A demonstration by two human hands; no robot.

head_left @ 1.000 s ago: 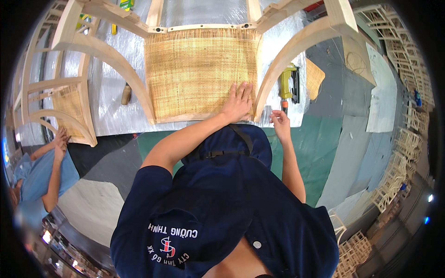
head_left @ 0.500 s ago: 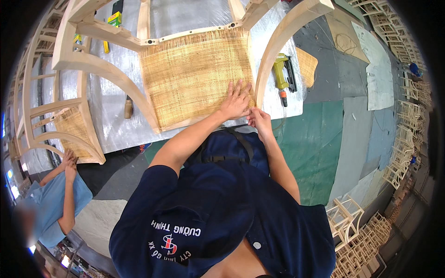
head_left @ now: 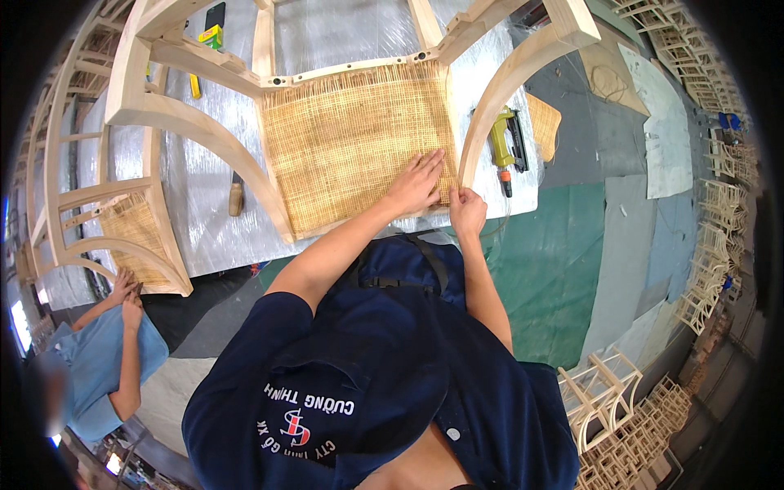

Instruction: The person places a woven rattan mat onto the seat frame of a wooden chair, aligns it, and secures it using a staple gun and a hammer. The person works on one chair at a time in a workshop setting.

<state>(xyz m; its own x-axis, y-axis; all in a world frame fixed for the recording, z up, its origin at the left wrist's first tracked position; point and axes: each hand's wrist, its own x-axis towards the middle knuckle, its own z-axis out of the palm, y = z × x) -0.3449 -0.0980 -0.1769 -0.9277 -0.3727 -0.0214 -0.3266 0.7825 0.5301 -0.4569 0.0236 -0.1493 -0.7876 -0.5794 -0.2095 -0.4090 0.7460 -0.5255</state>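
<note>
A pale wooden chair frame (head_left: 493,95) lies on the table in front of me, with a woven cane panel (head_left: 351,147) across it. Loose strand ends fringe the panel's far edge. My left hand (head_left: 418,184) rests flat on the cane near its right front corner, fingers stretched out and close together. Just to its right, my right hand (head_left: 468,214) is closed in a pinch at that corner, beside the end of the curved wooden piece. What the pinch holds, if anything, is hidden by the fingers.
A green staple gun (head_left: 501,140) with a hose lies right of the frame, near a loose cane piece (head_left: 544,126). At left are a wooden-handled tool (head_left: 236,198), a yellow cutter (head_left: 195,86) and a co-worker's hands (head_left: 126,290) at another chair frame. Chair frames (head_left: 637,429) stand lower right.
My right hand has shifted right, away from my left hand. The left hand's fingers have drawn together on the cane. The whole view has shifted slightly.
</note>
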